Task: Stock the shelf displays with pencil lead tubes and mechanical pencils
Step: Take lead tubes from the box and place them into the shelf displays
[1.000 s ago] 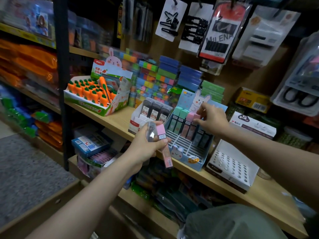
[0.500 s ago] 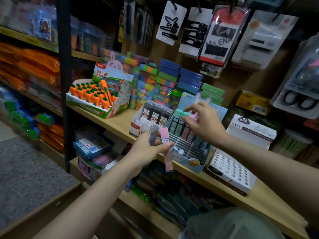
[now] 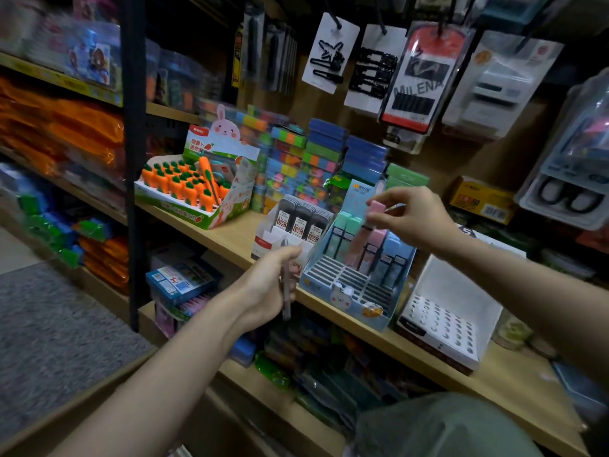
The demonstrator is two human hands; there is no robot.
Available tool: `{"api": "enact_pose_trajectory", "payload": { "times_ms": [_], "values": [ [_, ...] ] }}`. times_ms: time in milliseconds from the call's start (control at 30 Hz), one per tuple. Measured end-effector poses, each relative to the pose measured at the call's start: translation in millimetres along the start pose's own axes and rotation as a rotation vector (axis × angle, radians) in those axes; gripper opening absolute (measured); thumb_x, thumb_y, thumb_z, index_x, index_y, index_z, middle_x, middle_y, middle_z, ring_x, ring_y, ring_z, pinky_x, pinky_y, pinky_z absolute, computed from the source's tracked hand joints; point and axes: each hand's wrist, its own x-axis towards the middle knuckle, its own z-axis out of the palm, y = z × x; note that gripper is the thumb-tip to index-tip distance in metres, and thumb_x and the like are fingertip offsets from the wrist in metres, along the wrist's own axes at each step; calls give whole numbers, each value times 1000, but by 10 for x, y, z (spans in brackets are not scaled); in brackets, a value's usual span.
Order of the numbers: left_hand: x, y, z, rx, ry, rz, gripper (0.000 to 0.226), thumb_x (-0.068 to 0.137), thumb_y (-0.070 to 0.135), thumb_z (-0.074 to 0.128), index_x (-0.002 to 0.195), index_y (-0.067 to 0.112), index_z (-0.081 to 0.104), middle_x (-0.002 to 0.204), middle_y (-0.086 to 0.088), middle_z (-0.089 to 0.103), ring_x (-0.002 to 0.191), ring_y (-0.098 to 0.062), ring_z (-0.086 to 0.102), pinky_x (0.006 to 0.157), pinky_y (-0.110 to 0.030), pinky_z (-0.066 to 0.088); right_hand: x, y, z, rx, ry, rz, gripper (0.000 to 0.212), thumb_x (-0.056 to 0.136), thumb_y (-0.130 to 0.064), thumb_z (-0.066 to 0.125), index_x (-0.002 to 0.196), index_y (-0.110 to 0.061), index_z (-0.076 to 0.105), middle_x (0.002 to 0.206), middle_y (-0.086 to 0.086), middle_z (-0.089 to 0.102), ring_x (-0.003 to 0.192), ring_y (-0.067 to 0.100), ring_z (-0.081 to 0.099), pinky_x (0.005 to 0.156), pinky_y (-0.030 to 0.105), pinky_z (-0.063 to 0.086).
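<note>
A blue bunny display box (image 3: 349,285) with a slotted grid stands on the wooden shelf (image 3: 230,235); green, pink and blue lead tubes fill its back rows. My right hand (image 3: 412,216) pinches a pink-capped lead tube (image 3: 374,209) above the back row. My left hand (image 3: 276,278) hangs in front of the box's left corner and grips a lead tube (image 3: 286,291) that points downward. Left of the blue box, a white box (image 3: 270,235) holds dark lead tubes (image 3: 304,216).
A carrot-eraser display (image 3: 194,189) sits at the shelf's left. A white tray with round holes (image 3: 445,318) stands right of the blue box. Coloured stacks (image 3: 316,159) line the back; carded goods (image 3: 425,77) hang above. A black shelf post (image 3: 135,159) rises at the left.
My right hand has risen from the back row with a pink-capped tube pinched in it. My left hand has dropped lower, and the pink tube no longer shows in it.
</note>
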Motion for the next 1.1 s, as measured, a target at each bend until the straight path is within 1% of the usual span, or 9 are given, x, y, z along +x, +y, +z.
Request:
{"api": "enact_pose_trajectory", "payload": {
  "times_ms": [133,267,333,433,533,633,767,933,1100],
  "values": [
    [-19,3,16,11,-67,-25,17,97,6,47,105,16,59,86,0,56,75,-12,51,63,-26,38,64,248,-5,-133,28,39,23,84,-19,75,107,-15,72,98,-1,72,78,2,66,61,10,48],
    [-11,-75,30,137,-82,40,29,95,6,58,123,12,54,118,-11,64,109,-23,59,96,-38,46,79,354,109,-245,58,-26,26,84,-16,75,109,-14,71,100,0,71,75,2,61,68,15,46],
    [-1,-102,6,175,-70,76,35,92,9,63,125,13,51,119,-14,64,98,-22,62,83,-36,54,94,378,163,-262,54,-55,27,84,-16,75,110,-13,71,101,1,71,79,7,63,74,19,49],
    [-1,-115,-33,236,-87,103,35,91,18,66,122,23,49,102,-11,64,73,-15,63,59,-29,53,118,388,236,-287,32,-102,26,85,-11,73,111,-11,70,102,4,72,81,8,61,78,21,49],
    [58,-134,-51,239,-66,149,28,96,21,58,122,27,49,88,-5,62,68,-13,62,66,-35,53,126,386,298,-306,19,-119,23,85,-9,72,108,-10,71,100,6,72,81,10,61,79,24,49],
    [131,-126,-49,210,-26,154,30,100,14,49,126,27,45,90,-5,62,70,-13,62,70,-34,55,127,376,361,-296,-9,-94,23,85,-11,73,108,-9,70,101,7,72,89,19,65,86,35,53],
    [172,-124,-82,230,-43,139,48,92,-6,49,127,26,42,106,-11,58,85,-19,63,74,-33,57,164,379,440,-321,29,-79,23,87,-15,72,109,-10,70,105,10,69,91,23,64,84,33,48],
    [166,-143,-71,201,-92,170,48,93,-7,51,123,30,45,108,-10,59,86,-16,68,74,-31,59,168,419,550,-365,48,-38,24,85,-15,74,108,-9,71,104,10,65,99,25,58,82,27,32],
    [175,-163,-59,217,-95,182,52,93,-4,53,134,28,43,112,-9,63,93,-19,71,82,-38,59,110,396,632,-335,102,-22,22,85,-8,72,106,-7,69,105,12,62,98,28,59,89,43,51]
  ]
}}
